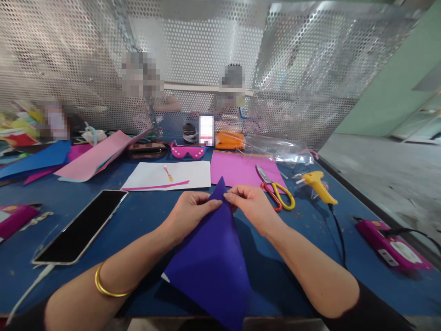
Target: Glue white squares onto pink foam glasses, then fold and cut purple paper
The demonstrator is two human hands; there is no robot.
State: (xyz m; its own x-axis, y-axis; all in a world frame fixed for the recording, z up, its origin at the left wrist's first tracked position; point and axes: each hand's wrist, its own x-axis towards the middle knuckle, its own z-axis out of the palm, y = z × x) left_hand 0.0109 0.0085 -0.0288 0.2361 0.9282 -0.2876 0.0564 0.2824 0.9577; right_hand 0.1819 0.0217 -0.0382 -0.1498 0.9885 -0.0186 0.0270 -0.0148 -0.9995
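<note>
A dark blue paper sheet (213, 257), bent to a narrow point at its far end, is held up over the near middle of the table. My left hand (195, 209) pinches its left edge just below the tip, thumb on top. On the opposite edge, my right hand (250, 204) pinches the paper between thumb and fingers. A small white patch shows at the sheet's lower left corner. Beyond my right hand lie scissors (275, 188) with one red and one yellow handle, partly over a pink-purple sheet (234, 168).
A white sheet (144, 174) with a pink strip lies ahead. Left is a phone (84, 227) on a cable; right, a yellow glue gun (319, 186) and a magenta box (389, 243), both corded. Pink glasses (188, 150) and an orange object (230, 140) stand before a perforated metal screen (206, 50).
</note>
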